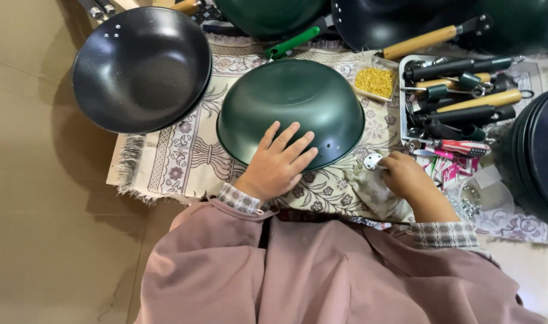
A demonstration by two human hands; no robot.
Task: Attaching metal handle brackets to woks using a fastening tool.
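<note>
**Fingers spread on an upturned green pan**

Fingers [289, 141] of the left hand [277, 165] lie spread and flat on the near side of the green pan [290, 108], which sits upside down in the middle of the patterned mat [184, 159]. The right hand [406, 177] rests near the mat's front edge, its fingertips pinching a small round metal disc [372, 161] just beside the pan's rim. Toward the mat's right edge a grey tray [404, 99] holds black and wooden handles, some green-tipped, and a red-striped screwdriver [460, 147]. A small clear box [375, 81] beside it is filled with gold-coloured bits. A black pan [140, 69] lies open side up at the mat's far left corner
</note>
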